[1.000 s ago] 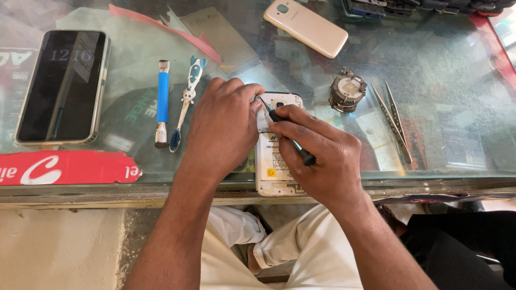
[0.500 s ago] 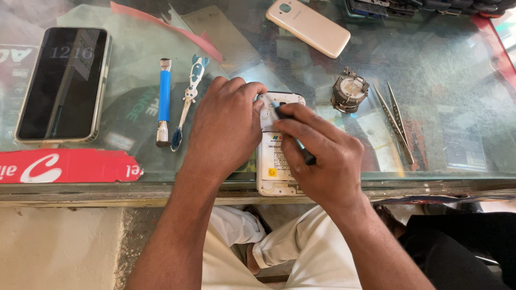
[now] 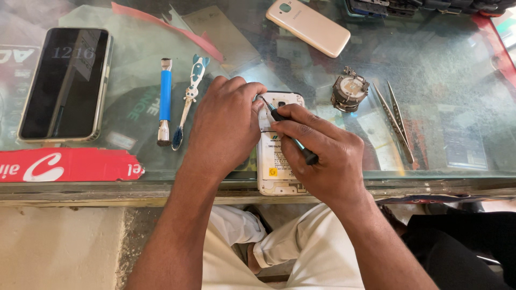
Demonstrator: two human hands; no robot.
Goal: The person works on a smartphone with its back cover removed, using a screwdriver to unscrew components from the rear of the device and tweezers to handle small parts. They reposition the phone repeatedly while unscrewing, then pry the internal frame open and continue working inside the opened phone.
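A white phone with its back cover off lies on the glass counter at the near edge. My left hand rests on its left side and pins it down, fingers curled over the top corner. My right hand grips a thin dark screwdriver like a pen. Its tip touches the phone's upper left area, near the camera.
A black phone with a lit screen lies far left. A blue-handled tool and a small toothbrush lie beside my left hand. Tweezers and a round metal part sit right. A gold phone lies at the back.
Both hands stay on the white phone. The screwdriver tip has shifted slightly at the phone's top; the view has drifted a little.
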